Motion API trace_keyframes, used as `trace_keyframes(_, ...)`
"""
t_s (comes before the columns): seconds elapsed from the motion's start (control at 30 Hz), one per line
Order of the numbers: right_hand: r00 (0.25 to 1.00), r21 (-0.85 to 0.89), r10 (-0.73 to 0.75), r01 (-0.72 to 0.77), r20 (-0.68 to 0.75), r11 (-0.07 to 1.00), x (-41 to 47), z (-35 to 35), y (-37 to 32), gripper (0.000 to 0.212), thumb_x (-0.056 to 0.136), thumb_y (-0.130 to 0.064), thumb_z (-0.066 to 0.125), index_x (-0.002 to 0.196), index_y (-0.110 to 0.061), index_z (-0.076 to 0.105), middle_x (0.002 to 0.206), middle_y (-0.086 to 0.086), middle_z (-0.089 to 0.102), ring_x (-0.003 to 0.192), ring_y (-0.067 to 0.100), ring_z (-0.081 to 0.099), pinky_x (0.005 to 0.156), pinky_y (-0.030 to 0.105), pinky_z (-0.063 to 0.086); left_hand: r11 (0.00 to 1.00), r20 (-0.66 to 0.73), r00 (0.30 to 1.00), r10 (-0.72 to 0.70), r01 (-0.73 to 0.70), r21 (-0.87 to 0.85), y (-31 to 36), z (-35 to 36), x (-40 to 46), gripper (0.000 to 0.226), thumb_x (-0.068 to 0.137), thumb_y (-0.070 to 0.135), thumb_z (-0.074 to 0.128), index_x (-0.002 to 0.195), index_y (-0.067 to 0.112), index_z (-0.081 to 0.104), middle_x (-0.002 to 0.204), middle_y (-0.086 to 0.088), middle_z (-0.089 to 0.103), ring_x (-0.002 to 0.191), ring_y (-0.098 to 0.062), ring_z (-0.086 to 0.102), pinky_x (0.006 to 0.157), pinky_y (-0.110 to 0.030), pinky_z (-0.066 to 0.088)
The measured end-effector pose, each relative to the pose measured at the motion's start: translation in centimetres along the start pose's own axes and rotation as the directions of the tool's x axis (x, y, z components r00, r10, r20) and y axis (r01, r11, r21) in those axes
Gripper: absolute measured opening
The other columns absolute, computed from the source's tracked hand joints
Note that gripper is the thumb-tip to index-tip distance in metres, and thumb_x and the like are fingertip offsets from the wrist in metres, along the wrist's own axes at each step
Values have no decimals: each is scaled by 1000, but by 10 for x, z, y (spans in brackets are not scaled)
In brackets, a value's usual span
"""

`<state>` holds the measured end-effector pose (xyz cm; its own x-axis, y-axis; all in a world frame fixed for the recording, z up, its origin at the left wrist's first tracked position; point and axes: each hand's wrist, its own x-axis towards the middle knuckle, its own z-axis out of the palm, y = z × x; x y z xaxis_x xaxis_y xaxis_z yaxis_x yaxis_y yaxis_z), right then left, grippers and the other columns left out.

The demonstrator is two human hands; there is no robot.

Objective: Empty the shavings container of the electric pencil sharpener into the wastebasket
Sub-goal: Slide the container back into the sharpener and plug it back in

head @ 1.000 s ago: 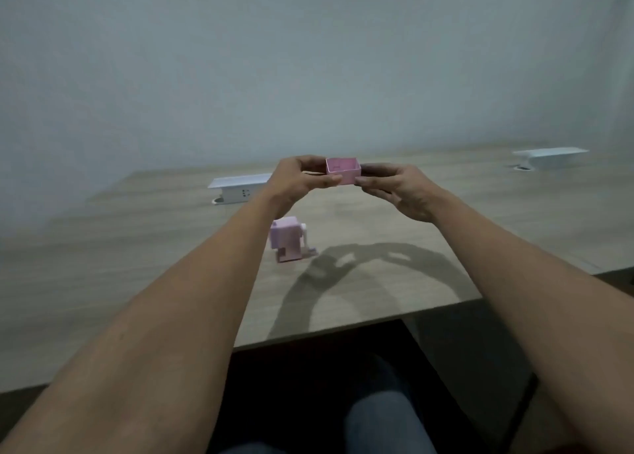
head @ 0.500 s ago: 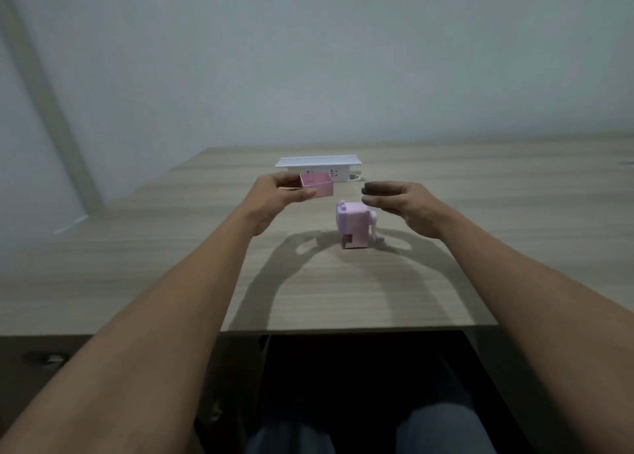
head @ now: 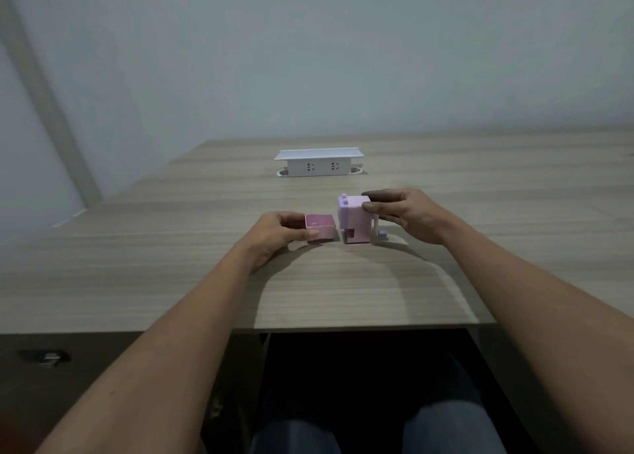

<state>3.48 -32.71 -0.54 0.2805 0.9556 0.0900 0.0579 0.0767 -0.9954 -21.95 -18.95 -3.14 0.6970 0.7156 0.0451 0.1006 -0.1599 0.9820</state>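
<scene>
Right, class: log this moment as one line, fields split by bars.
left hand: holds shavings container at desk | right hand: grips pencil sharpener | container: out of sharpener, left of it | wastebasket: not in view

- dim, cool, even light, no glare.
- soft arched shadow lies on the pale wood-grain desk [head: 171,247] just below both hands, toward the viewer.
- wide-angle bend at the edges; forearms nearest the camera look stretched.
- slightly soft and grainy overall.
</scene>
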Motion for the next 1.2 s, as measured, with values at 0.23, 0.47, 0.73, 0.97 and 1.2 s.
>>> trace_keyframes(0.23, 1000, 74, -14, 15, -26, 997, 0, 3, 7, 34, 88, -1, 71, 121, -3, 67, 113, 2, 75, 101, 6, 71, 90, 17, 56, 999, 32, 999, -14, 13, 44, 2, 7, -2, 42, 78, 5, 84, 119, 3, 75, 111, -14, 79, 86, -13, 74, 77, -20, 60)
trace_keyframes(0.47, 1000, 58, -14, 15, -12, 998, -2, 5, 5, 38, 90, -3, 70, 127, -3, 64, 115, 2, 73, 100, 4, 70, 85, 14, 56, 999, 67, 998, -7, 4, 49, 3, 16, 2, 42, 80, 9, 83, 121, 5, 74, 112, -13, 78, 91, -14, 74, 79, -20, 60)
trace_keyframes(0.73, 1000, 63, -22, 22, -6, 998, -2, 5, 7, 36, 90, -4, 69, 126, -2, 65, 117, 2, 72, 102, 5, 69, 86, 14, 55, 998, 60, 998, 13, -16, 53, -1, 21, 7, 43, 80, 5, 83, 122, 2, 73, 113, -13, 78, 94, -15, 74, 84, -21, 59)
trace_keyframes(0.97, 999, 65, -40, 42, -31, 997, -2, 6, 11, 28, 89, -5, 72, 117, -8, 68, 110, -2, 75, 97, 3, 72, 88, 17, 55, 996, 100, 995, 20, -29, 86, 5, 45, 16, 43, 79, 12, 85, 120, 4, 74, 110, -11, 79, 91, -15, 75, 87, -25, 57)
trace_keyframes(1.2, 998, -7, -64, 64, -16, 998, -1, -1, 16, 59, 71, -27, 85, 123, -4, 70, 122, 7, 74, 115, 15, 69, 105, 29, 50, 993, 98, 995, 23, -34, 115, 3, 46, 24, 67, 72, 26, 91, 133, 13, 66, 121, -6, 74, 103, -16, 74, 87, -27, 58)
